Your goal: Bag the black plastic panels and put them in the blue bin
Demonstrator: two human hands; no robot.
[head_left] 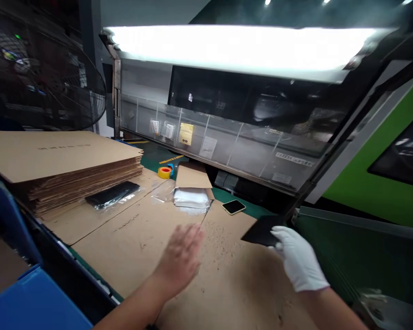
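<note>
My right hand, in a white glove, pinches the near right edge of a thin black sheet held over the right part of the cardboard-covered table. What the sheet is made of I cannot tell. My left hand is bare and slightly blurred over the middle of the cardboard, back upward, fingers stretched forward, with nothing visible in it. Beyond my hands lie a phone with a dark screen and a stack of clear plastic bags partly under a cardboard piece.
At the left stand a tall stack of cardboard sheets, a black item in clear plastic and a blue box. Yellow tape lies farther back. Clear bins hang below a bright lamp. A green surface borders the right.
</note>
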